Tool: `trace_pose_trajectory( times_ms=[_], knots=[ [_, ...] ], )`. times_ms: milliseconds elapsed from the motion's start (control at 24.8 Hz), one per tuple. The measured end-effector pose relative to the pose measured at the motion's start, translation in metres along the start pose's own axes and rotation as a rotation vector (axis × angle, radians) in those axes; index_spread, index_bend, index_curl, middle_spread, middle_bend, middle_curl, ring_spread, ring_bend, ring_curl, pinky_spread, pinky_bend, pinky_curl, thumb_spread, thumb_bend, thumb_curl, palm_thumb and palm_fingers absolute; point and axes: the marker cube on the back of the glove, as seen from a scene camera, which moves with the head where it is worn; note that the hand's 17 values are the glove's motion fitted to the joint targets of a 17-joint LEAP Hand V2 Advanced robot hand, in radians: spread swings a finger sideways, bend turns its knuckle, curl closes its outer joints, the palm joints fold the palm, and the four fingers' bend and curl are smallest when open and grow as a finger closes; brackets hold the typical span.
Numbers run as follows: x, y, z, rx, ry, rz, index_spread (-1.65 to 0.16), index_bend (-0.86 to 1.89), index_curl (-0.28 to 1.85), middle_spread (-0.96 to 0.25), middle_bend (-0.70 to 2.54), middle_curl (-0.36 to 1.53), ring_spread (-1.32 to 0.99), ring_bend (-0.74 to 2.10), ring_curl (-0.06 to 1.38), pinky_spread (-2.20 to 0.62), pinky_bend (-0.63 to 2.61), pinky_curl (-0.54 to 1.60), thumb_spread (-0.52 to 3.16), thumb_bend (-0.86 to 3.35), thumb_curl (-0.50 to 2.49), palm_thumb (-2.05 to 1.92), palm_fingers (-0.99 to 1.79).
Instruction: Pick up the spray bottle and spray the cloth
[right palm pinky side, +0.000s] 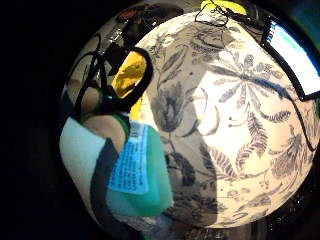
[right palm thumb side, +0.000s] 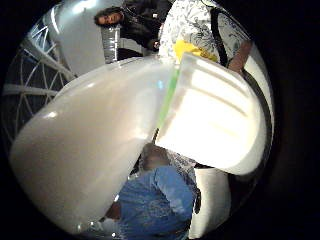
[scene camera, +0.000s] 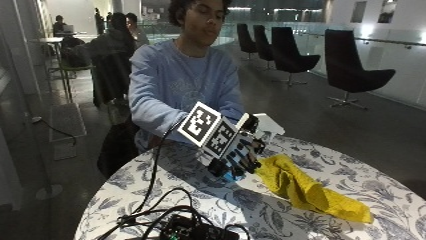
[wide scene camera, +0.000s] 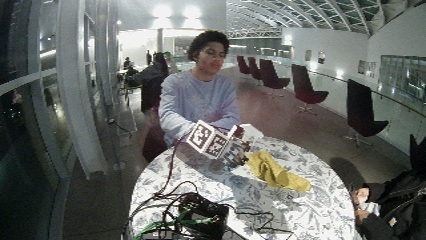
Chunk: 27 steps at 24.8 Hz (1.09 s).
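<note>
In the outside view my gloved right hand (scene camera: 236, 156) grips the spray bottle (scene camera: 232, 174) upright, just above the round table with the floral cloth (scene camera: 373, 180). The bottle's white head (scene camera: 265, 123) sticks out over the hand, pointing toward the yellow cloth (scene camera: 299, 187), which lies crumpled on the table right beside the hand. In the little finger side palm view the bottle's teal body and blue label (right palm pinky side: 132, 165) sit close against the palm, with the yellow cloth (right palm pinky side: 131, 72) beyond. The white spray head (right palm thumb side: 215, 120) fills the thumb side palm view.
A black device with a tangle of cables (scene camera: 193, 230) sits at the table's near edge, and one cable (scene camera: 154, 170) runs up to the hand. A lit screen (right palm pinky side: 295, 55) lies at the table's rim. Another person's arm (wide scene camera: 393, 205) rests by the far side.
</note>
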Motion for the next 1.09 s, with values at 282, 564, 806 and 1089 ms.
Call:
trace_pose_trajectory(
  times_ms=[282,564,806,1089],
  knots=[
    [-0.007,-0.007,0.006,-0.046,0.086,0.082,-0.26,0.15,0.38,-0.05,0.25,0.42,-0.04,0.49,0.38,0.08,0.28,0.37,0.72,-0.03,0.56,0.97,1.16],
    [-0.011,-0.011,0.011,-0.082,0.156,0.124,-0.26,0.15,0.39,-0.05,0.25,0.43,-0.03,0.5,0.38,0.08,0.27,0.37,0.72,-0.03,0.57,0.97,1.16],
    [-0.012,-0.008,0.017,-0.094,0.18,0.15,-0.26,0.15,0.4,-0.05,0.25,0.43,-0.03,0.5,0.39,0.07,0.27,0.37,0.72,-0.03,0.58,0.97,1.16],
    [-0.011,-0.007,0.02,-0.103,0.191,0.155,-0.25,0.15,0.4,-0.05,0.25,0.43,-0.03,0.5,0.39,0.06,0.28,0.37,0.72,-0.03,0.59,0.97,1.16]
  ],
)
